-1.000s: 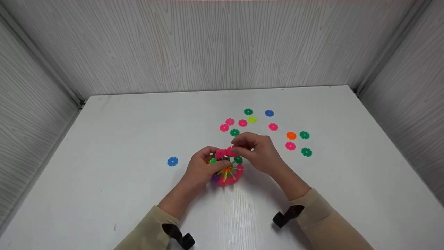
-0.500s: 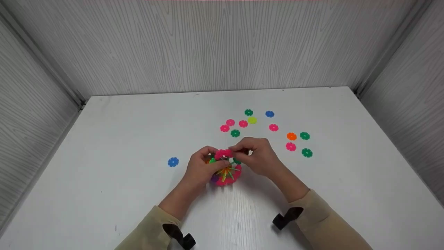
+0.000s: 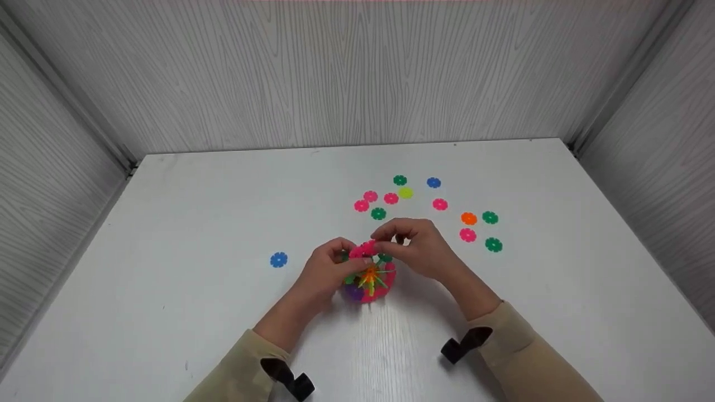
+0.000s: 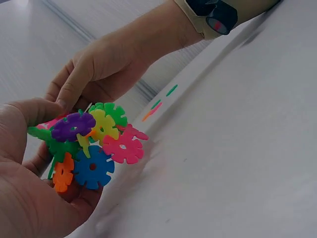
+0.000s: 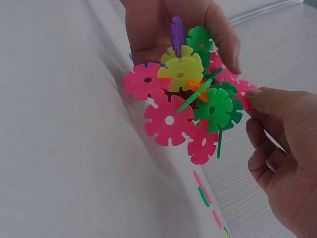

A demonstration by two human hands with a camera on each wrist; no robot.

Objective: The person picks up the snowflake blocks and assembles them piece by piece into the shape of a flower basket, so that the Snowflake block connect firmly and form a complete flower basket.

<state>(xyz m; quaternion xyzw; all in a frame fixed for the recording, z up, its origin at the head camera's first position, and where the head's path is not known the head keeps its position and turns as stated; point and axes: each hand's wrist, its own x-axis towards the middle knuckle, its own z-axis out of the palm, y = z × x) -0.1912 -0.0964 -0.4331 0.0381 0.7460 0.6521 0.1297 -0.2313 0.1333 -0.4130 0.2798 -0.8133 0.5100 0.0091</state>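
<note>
A cluster of interlocked plastic snowflake discs [image 3: 371, 276] in pink, green, yellow, orange, purple and blue is held just over the table. My left hand [image 3: 325, 269] grips its left side, thumb on the near face and fingers behind. My right hand [image 3: 416, 247] pinches a pink disc [image 5: 245, 94] at the far upper edge, between thumb and forefinger. That disc touches other pink ones of the cluster; whether its slot is engaged cannot be seen. A purple disc [image 4: 73, 126] and a blue disc [image 4: 93, 167] show on the cluster's side in the left wrist view.
Several loose discs lie flat beyond the hands, including a green disc [image 3: 378, 214], a yellow disc [image 3: 406, 192] and an orange disc [image 3: 469, 218]. A single blue disc [image 3: 279, 259] lies left of the left hand. Panel walls [image 3: 357, 72] enclose the white table [image 3: 195, 223].
The cluster has turned slightly and shifted a little right and toward me. My right hand moved in, then slightly back up, with its pinch on the pink disc. Loose discs stay put.
</note>
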